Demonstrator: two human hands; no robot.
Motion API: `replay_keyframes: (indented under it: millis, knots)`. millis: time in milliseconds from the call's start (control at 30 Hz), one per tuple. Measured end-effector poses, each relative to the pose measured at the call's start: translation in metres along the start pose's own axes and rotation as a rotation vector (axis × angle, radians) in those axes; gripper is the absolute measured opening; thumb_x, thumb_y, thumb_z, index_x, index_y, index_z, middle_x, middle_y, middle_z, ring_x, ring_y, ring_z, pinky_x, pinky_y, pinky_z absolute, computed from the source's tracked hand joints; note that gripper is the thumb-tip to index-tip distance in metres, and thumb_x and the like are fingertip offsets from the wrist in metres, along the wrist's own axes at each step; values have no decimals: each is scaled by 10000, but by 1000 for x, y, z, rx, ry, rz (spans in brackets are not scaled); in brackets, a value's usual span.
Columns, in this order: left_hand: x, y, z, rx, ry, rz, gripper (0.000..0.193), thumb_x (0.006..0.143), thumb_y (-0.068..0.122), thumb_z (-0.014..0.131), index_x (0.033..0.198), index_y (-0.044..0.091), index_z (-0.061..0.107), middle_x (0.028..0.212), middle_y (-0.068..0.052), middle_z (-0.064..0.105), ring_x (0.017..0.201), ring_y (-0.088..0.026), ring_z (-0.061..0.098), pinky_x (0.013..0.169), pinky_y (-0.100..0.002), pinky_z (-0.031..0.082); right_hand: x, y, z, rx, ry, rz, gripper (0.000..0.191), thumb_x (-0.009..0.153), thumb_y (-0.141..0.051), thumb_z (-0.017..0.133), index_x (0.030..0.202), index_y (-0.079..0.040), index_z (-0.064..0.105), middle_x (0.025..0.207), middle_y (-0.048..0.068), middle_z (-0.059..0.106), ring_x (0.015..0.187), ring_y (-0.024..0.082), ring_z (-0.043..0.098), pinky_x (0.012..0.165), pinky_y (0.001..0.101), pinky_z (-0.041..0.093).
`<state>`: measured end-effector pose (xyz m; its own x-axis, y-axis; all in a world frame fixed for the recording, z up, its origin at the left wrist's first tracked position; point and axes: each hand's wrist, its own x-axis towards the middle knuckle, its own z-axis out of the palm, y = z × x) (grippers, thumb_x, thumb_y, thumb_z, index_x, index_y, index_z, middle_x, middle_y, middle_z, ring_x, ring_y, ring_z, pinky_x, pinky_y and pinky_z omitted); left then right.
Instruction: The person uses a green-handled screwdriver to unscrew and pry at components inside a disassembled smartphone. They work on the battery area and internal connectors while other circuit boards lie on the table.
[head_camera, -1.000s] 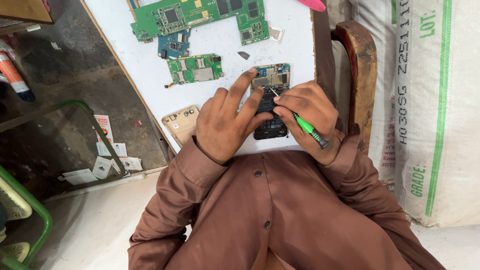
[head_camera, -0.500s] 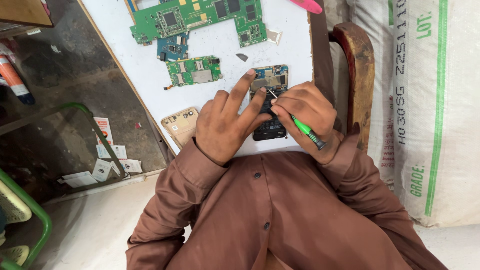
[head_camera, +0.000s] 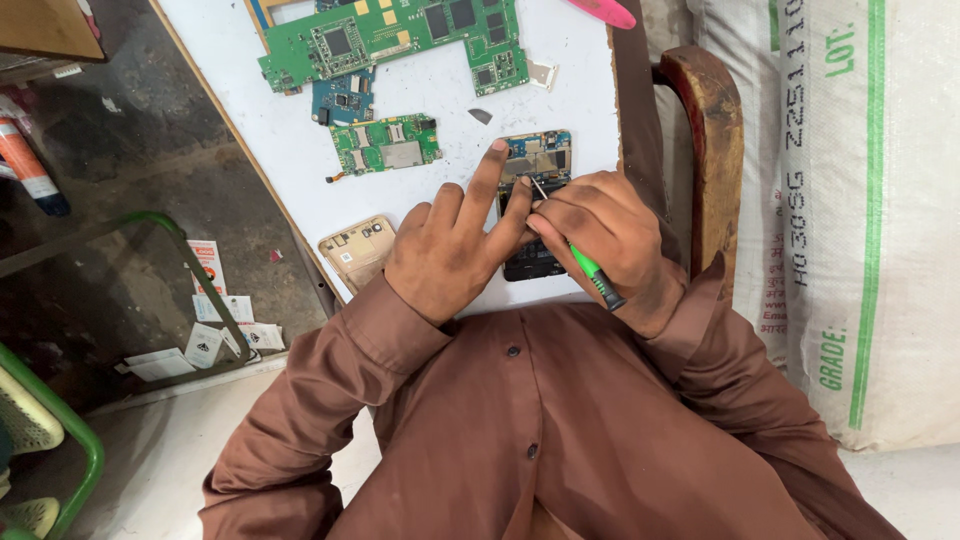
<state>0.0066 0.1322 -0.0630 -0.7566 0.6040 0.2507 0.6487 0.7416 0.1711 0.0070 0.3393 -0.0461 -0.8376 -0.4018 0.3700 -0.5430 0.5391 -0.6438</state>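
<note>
An opened black phone (head_camera: 536, 160) with its circuit board exposed lies on the white table (head_camera: 290, 130). My left hand (head_camera: 452, 250) rests flat on it, index finger stretched to the phone's upper edge. My right hand (head_camera: 608, 240) grips a green-handled screwdriver (head_camera: 590, 270), its metal tip pointing at the phone's board near my left fingertip. Both sleeves are brown.
A large green circuit board (head_camera: 400, 35), a small blue board (head_camera: 342, 100) and a small green board (head_camera: 385, 143) lie further up the table. A gold phone back cover (head_camera: 357, 250) sits at the table's edge. A pink tool (head_camera: 605, 12), a wooden chair arm (head_camera: 715, 140) and a white sack (head_camera: 850, 200) are to the right.
My left index finger has stretched further up along the phone. My right hand has shifted the screwdriver tip slightly. Nothing else on the table has moved.
</note>
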Motion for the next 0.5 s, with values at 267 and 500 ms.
replay_keyframes:
  millis: [267, 500]
  knots:
    - [-1, -1, -4, -97, 21, -36, 424, 1003, 421, 742, 1309, 136, 677, 1479, -152, 545, 845, -185, 579, 642, -294, 502, -15, 7, 0, 222, 58, 273, 201, 966, -7, 762, 1126, 49, 655, 1018, 120, 737, 978, 261, 712, 905, 367, 556]
    - [-2, 1, -4, -167, 32, -92, 466, 949, 404, 812, 1293, 124, 668, 1500, -125, 530, 849, -188, 565, 678, -303, 509, -15, 8, -5, 215, 47, 273, 210, 930, 74, 778, 1107, 8, 688, 1121, 116, 691, 1027, 274, 694, 905, 339, 572]
